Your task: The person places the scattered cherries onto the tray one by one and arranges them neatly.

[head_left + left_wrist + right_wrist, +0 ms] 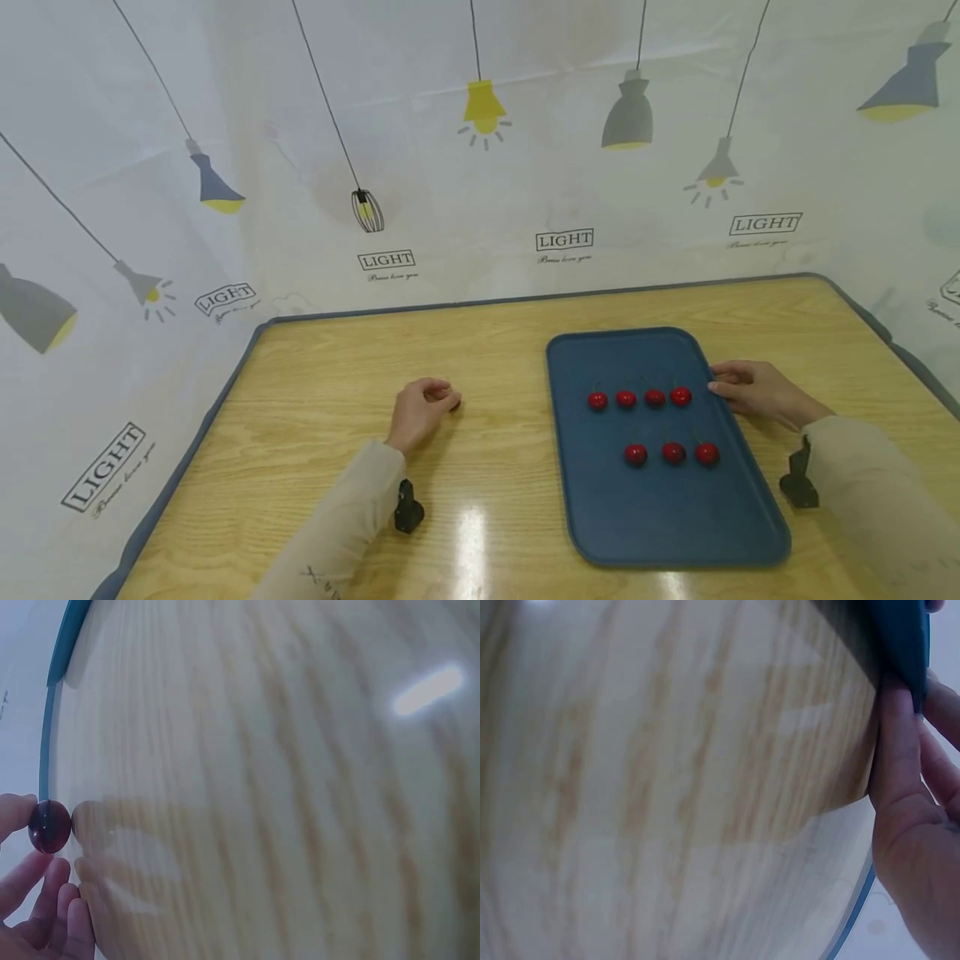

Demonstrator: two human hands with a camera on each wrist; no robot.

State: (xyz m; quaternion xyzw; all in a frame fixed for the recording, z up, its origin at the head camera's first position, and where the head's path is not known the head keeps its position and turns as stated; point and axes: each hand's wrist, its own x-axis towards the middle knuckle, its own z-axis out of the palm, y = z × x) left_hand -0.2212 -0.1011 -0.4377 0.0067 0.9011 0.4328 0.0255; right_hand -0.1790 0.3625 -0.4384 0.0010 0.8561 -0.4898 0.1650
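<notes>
My left hand [422,412] is over the wooden table left of the tray. Between its thumb and fingertips it pinches a dark red cherry [49,826], mostly covered by the fingers in the head view. The blue tray [600,508] lies at the right, with red stemmed cherries on it in two rows: several in the far row [626,399] and three in the near row [673,452]. My right hand [765,392] grips the tray's right rim. In the right wrist view the thumb and fingers of that hand [911,780] lie on either side of the tray edge [904,645].
The light wood table [495,467] has a dark blue border [420,309]. A pale curtain printed with lamps [450,192] stands along its back and sides. Each wrist wears a black device [408,507].
</notes>
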